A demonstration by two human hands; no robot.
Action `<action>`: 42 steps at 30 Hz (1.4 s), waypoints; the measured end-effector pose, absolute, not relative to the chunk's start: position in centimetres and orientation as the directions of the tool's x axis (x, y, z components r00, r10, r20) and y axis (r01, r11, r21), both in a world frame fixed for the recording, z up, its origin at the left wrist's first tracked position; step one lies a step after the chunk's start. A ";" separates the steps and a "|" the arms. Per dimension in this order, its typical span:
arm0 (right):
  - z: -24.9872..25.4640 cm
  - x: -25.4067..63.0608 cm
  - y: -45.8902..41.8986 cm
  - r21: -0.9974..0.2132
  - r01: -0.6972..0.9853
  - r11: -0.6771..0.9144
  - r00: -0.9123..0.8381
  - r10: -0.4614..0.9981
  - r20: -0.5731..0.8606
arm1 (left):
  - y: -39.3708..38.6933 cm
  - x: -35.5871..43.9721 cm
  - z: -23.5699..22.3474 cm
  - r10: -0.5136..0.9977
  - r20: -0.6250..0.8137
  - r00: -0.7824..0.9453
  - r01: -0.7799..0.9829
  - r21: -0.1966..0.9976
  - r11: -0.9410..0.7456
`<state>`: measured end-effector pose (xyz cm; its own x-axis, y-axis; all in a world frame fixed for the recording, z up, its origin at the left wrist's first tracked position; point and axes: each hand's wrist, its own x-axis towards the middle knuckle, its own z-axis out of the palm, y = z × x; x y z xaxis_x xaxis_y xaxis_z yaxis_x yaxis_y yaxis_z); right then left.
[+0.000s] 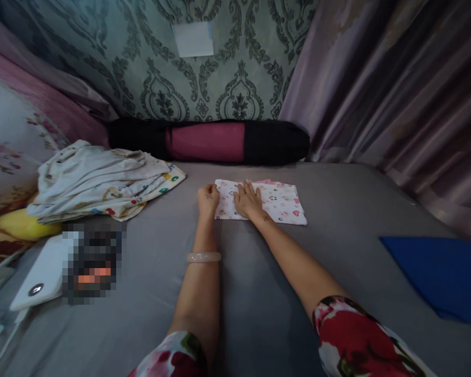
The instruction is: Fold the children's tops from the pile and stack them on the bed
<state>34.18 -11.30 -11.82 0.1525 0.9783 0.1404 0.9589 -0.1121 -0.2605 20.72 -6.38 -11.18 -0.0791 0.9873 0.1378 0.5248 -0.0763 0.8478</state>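
A white cloth [280, 201] printed with small pink hearts and flowers lies folded into a flat rectangle on the grey sheet. A bit of pink fabric [267, 182] peeks out along its far edge. My left hand [209, 200], below a pale bangle [204, 257], is closed at the cloth's left edge, its fingers curled on the border. Flat on the cloth, left of its middle, rests my right hand [248, 201] with the fingers spread.
Crumpled printed cloths [102, 178] lie in a heap at left. Nearer are a white power bank [43, 272] with cables and a pixelated patch. A black and maroon bolster [208, 141] lines the wall. A blue flat item [439, 275] lies at right, near hanging curtains [396, 89].
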 end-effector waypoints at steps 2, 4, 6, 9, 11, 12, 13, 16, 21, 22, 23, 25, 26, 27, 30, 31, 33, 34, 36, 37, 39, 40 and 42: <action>-12.1 34.0 -11.2 -0.264 0.958 -0.117 0.157 0.978 0.139 | -6.2 20.6 -11.5 0.985 0.138 -0.102 0.473 0.878 -0.074; -12.4 34.1 -11.2 -0.257 0.960 -0.114 0.157 0.976 0.152 | -6.1 20.4 -11.8 0.982 0.137 -0.128 0.437 0.897 -0.068; -12.6 34.1 -11.2 -0.253 0.961 -0.110 0.154 0.974 0.164 | -6.0 20.4 -11.8 0.981 0.131 -0.144 0.434 0.899 -0.057; -12.5 34.2 -11.2 -0.253 0.961 -0.112 0.155 0.975 0.160 | -6.1 20.5 -11.6 0.983 0.112 -0.145 0.451 0.892 -0.034; -12.2 34.1 -11.1 -0.257 0.958 -0.127 0.167 0.976 0.139 | -6.1 20.6 -11.5 0.984 0.114 -0.137 0.450 0.892 -0.041; -12.1 33.9 -11.0 -0.260 0.957 -0.132 0.171 0.976 0.133 | -6.2 20.6 -11.4 0.984 0.121 -0.133 0.447 0.893 -0.049; -11.9 33.7 -10.9 -0.264 0.956 -0.129 0.169 0.977 0.132 | -6.2 20.7 -11.4 0.984 0.126 -0.130 0.443 0.895 -0.056; -11.3 32.8 -10.6 -0.275 0.958 -0.082 0.130 0.979 0.160 | -6.1 20.7 -11.5 0.985 0.121 -0.126 0.443 0.895 -0.054; -11.6 31.3 -10.5 -0.290 0.957 -0.008 0.064 0.981 0.183 | -6.0 20.5 -11.7 0.981 0.125 -0.149 0.448 0.893 -0.046; -11.8 31.2 -10.5 -0.289 0.957 -0.005 0.062 0.980 0.190 | -6.0 20.4 -11.7 0.980 0.127 -0.151 0.446 0.894 -0.047; -12.0 31.1 -10.6 -0.286 0.958 -0.002 0.061 0.978 0.200 | -6.0 20.4 -11.7 0.980 0.126 -0.153 0.448 0.893 -0.045; -12.2 31.1 -10.8 -0.282 0.960 0.002 0.060 0.975 0.212 | -6.0 20.3 -11.6 0.978 0.125 -0.167 0.460 0.887 -0.035; -12.2 31.1 -10.8 -0.280 0.960 0.002 0.059 0.976 0.210 | -6.0 20.3 -11.6 0.977 0.124 -0.174 0.467 0.884 -0.029; -12.2 31.2 -10.8 -0.279 0.960 0.000 0.059 0.977 0.205 | -6.0 20.3 -11.6 0.976 0.120 -0.181 0.470 0.882 -0.021; -11.9 31.2 -10.8 -0.273 0.962 -0.012 0.063 0.982 0.178 | -5.9 20.4 -11.7 0.977 0.108 -0.184 0.458 0.889 -0.012; -11.8 31.2 -10.7 -0.271 0.962 -0.016 0.063 0.984 0.166 | -5.8 20.4 -11.8 0.977 0.101 -0.187 0.450 0.893 -0.006; -11.4 31.1 -10.5 -0.263 0.965 -0.018 0.059 0.987 0.147 | -5.8 20.5 -12.0 0.976 0.089 -0.196 0.436 0.900 0.006; -11.2 30.9 -10.2 -0.258 0.966 -0.015 0.054 0.988 0.145 | -5.7 20.5 -12.0 0.976 0.084 -0.200 0.430 0.903 0.011; -10.8 30.6 -9.6 -0.244 0.970 0.007 0.031 0.988 0.153 | -5.7 20.4 -12.1 0.975 0.078 -0.206 0.418 0.908 0.016; -10.6 30.4 -9.3 -0.238 0.971 0.027 0.013 0.986 0.164 | -5.6 20.3 -12.1 0.975 0.077 -0.209 0.413 0.910 0.017; -10.5 30.0 -8.6 -0.230 0.970 0.078 -0.037 0.984 0.177 | -5.5 20.2 -12.0 0.971 0.066 -0.229 0.398 0.917 0.031; -10.6 29.9 -8.3 -0.229 0.968 0.103 -0.063 0.982 0.176 | -5.4 20.1 -12.1 0.968 0.060 -0.243 0.386 0.921 0.040; -10.8 29.6 -8.0 -0.231 0.963 0.136 -0.097 0.980 0.174 | -5.2 19.9 -12.2 0.961 0.048 -0.272 0.357 0.932 0.055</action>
<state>29.62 -7.99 -10.85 -0.0968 0.9799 0.1743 0.9634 0.1362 -0.2308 19.94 -5.21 -12.15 -0.2722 0.9610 0.0480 0.3570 0.0546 0.9325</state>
